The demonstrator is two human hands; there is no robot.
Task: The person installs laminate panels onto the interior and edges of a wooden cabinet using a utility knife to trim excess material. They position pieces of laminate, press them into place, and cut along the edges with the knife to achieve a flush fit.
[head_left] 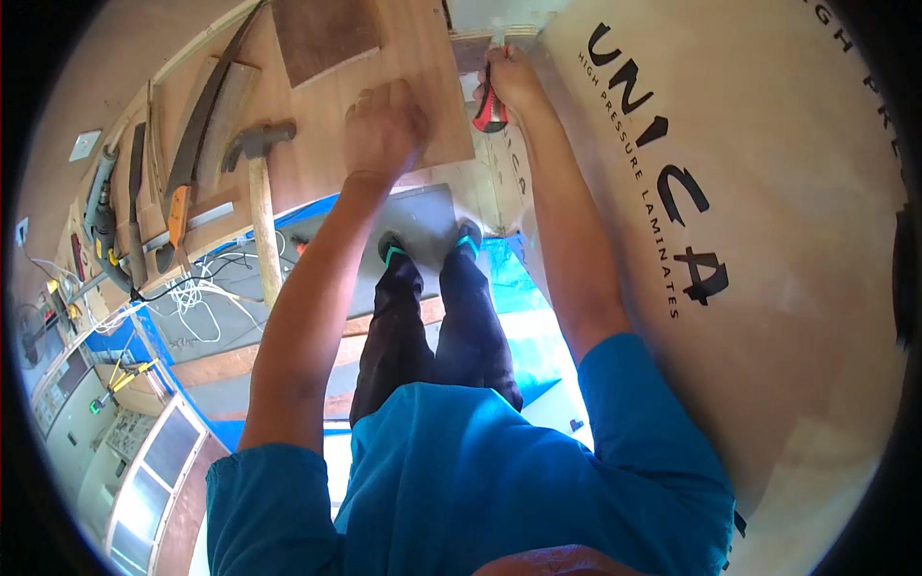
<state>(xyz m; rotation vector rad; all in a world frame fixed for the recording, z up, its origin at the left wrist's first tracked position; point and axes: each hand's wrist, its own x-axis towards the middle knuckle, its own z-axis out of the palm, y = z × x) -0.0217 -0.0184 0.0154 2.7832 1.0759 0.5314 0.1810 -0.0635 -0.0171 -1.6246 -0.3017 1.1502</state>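
My right hand [514, 79] grips a red-and-black utility knife [491, 112] near the far right edge of the wooden workbench board [317, 120]. The knife's rounded red end points back toward me, and my fingers cover its other end. My left hand [384, 130] rests on the board to the left with its fingers curled under. Whether anything is in those fingers is hidden. A darker brown wood piece [325, 36] lies on the board beyond my left hand. Left of that hand is a claw hammer [257, 144], its handle reaching over the near edge.
A large printed laminate panel [768, 240] stands close along my right arm. Left on the bench lie a handsaw [178, 219], a long dark curved strip [206, 101] and a corded power tool [99, 216]. White cable [197, 302] hangs below. Blue sheeting [509, 278] covers floor beside my feet.
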